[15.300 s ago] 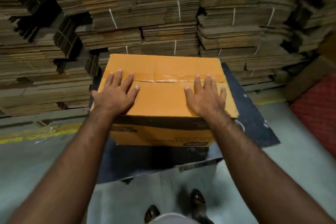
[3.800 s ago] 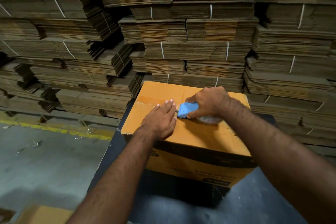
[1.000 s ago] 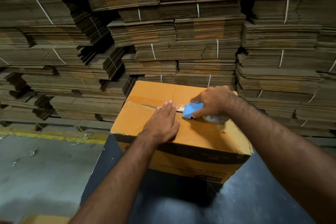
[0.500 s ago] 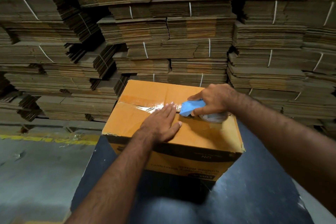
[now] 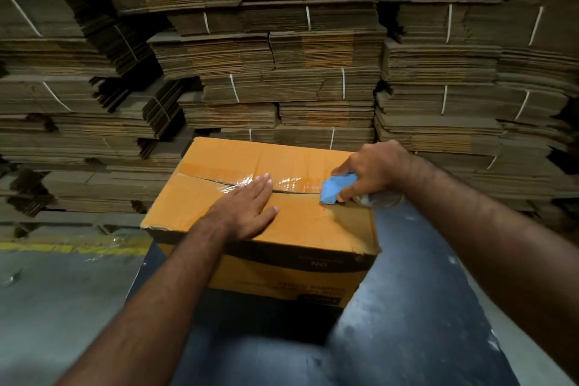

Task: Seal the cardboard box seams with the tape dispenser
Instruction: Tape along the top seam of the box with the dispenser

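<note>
An orange cardboard box [image 5: 313,226] stands on a dark blue mat, its top flaps closed. Its centre seam [image 5: 219,182] runs left to right and gapes a little at the left. Shiny clear tape [image 5: 294,182] covers the seam between my hands. My left hand [image 5: 247,207] lies flat on the near flap, fingertips at the seam, holding nothing. My right hand [image 5: 372,169] grips a blue tape dispenser [image 5: 336,188] with its clear tape roll, pressed on the seam near the box's right edge.
Tall stacks of flattened, strapped cardboard [image 5: 282,56] rise right behind the box and to both sides. The dark blue mat [image 5: 407,307] lies under the box on a grey concrete floor [image 5: 56,298]. A yellow floor line [image 5: 72,244] runs at the left.
My right hand has drawn the dispenser to the right along the seam, away from my left hand, laying a longer strip of tape. My left hand stays flat on the flap.
</note>
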A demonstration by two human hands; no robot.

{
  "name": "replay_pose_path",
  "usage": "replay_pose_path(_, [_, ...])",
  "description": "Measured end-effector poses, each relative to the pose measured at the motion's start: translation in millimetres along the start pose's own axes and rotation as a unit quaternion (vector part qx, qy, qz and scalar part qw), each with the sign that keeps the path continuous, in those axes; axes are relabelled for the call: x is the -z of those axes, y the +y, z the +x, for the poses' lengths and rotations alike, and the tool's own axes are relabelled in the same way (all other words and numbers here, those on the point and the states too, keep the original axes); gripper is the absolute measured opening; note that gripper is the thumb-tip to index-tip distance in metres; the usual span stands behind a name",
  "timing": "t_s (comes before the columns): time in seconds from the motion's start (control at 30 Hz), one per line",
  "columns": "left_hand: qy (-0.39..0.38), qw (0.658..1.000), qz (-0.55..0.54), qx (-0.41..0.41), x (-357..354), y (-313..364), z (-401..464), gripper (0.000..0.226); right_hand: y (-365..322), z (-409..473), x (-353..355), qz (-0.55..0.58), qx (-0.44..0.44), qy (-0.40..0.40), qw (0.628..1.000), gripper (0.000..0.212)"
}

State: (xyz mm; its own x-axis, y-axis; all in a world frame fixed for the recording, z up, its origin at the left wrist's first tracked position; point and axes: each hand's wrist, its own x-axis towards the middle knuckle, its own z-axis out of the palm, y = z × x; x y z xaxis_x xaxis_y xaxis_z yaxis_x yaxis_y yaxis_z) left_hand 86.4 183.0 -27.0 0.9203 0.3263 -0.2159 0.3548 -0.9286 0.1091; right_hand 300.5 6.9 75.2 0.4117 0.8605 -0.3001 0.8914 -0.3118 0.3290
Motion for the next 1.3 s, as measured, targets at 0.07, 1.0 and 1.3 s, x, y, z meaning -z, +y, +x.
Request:
replay_pose_path(0.07, [-0.004, 1.000, 0.004, 0.007, 5.5, -7.2, -3.7, 0.069, -4.7, 3.9, 0.4, 0.008, -0.001, 0.011, 1.000, 0.081])
replay_pose_path(1.0, [0.015, 1.000, -0.006, -0.024, 6.9, 59.7, 36.1, 0.104, -3.8, 7.3, -1.6, 0.051, -0.038, -0.003, 0.998, 0.079])
replay_pose_path(1.3, [0.011, 1.000, -0.013, 0.001, -6.6, 70.7, 17.2, 0.141, -15.5, 9.0, 7.1, 0.050, -0.040, -0.019, 0.998, 0.078])
